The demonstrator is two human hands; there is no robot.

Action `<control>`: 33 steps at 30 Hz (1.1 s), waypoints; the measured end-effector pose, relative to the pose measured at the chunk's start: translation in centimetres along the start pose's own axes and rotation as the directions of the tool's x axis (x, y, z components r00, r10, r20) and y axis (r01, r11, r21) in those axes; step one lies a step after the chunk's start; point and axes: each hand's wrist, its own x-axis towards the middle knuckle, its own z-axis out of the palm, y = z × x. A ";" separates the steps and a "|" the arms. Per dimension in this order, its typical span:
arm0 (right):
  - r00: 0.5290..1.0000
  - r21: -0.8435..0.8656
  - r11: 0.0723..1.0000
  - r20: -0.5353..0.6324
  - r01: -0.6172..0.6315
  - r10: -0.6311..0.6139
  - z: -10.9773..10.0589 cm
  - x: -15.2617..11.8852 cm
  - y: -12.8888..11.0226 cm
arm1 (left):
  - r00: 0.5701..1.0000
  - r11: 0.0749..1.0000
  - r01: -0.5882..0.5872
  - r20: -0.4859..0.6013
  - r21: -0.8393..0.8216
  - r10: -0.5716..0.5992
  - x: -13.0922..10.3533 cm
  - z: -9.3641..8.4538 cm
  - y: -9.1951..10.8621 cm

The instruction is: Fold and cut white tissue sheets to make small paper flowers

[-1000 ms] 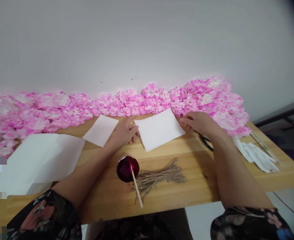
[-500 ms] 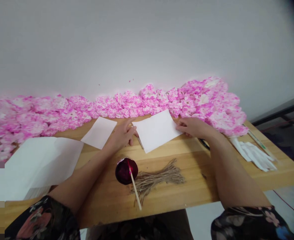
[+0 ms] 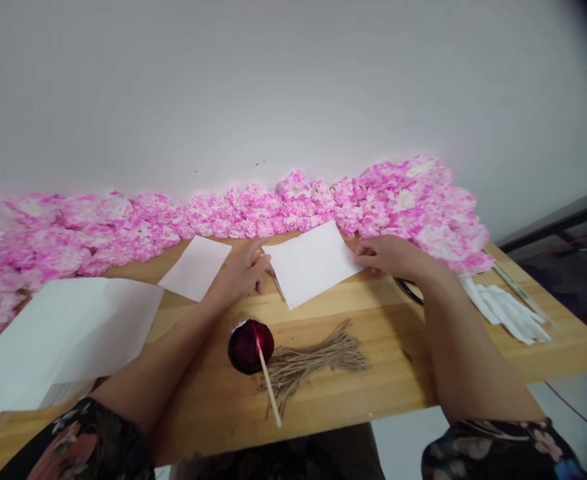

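Note:
A white sheet of paper [image 3: 313, 265] lies at a slant in the middle of the wooden table, and a second edge shows beneath its left side. My left hand [image 3: 246, 270] grips its left edge, fingers bent. At the right corner, the closed fingers of my right hand [image 3: 386, 257] pinch the same sheet. Left of my left hand is a smaller white sheet [image 3: 196, 268]. Nearer me stands a small bowl [image 3: 248, 350] of dark red liquid or paste, a thin wooden stick [image 3: 270, 387] resting in it and reaching over the rim.
A bundle of thin brown twigs [image 3: 318, 357] lies beside the bowl. Pink artificial flowers [image 3: 253, 207] line the wall side. A stack of large white paper [image 3: 83, 327] is at left. White gloves [image 3: 510, 313] and a dark-handled tool [image 3: 410, 291], partly hidden, are at right.
The view has shifted slightly. My right fingers have moved a little on the sheet's right corner; otherwise the hands and paper stay in place.

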 end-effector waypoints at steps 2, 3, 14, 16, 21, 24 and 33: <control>0.999 -0.027 0.999 0.003 0.033 -0.033 0.3 0.2 0.1 | 1.000 1.000 0.002 -0.003 0.000 -0.002 0.1 0.0 -0.1; 0.999 -0.037 0.998 0.005 0.050 -0.050 0.4 0.3 0.2 | 1.000 1.000 0.002 -0.003 -0.003 -0.002 0.1 0.0 -0.1; 0.996 -0.070 0.994 0.017 0.090 -0.089 0.4 0.3 0.6 | 1.000 1.000 0.007 0.004 0.010 -0.008 -0.2 0.0 0.4; 0.998 -0.069 0.996 0.022 0.059 -0.058 0.2 0.1 0.4 | 1.000 1.000 0.005 0.008 0.004 -0.005 -0.1 0.0 0.2; 0.999 -0.061 0.997 0.015 0.047 -0.046 0.0 -0.2 0.2 | 1.000 1.000 0.005 0.004 -0.025 -0.004 0.1 0.0 -0.2; 0.997 -0.082 0.994 -0.021 0.071 -0.072 0.0 -0.1 0.4 | 1.000 0.999 0.004 -0.001 -0.042 -0.004 0.1 0.0 -0.3; 0.971 -0.114 0.992 -0.236 -0.060 0.032 1.4 1.3 -0.6 | 0.996 0.994 -0.005 -0.085 -0.113 -0.005 0.2 -0.5 -0.7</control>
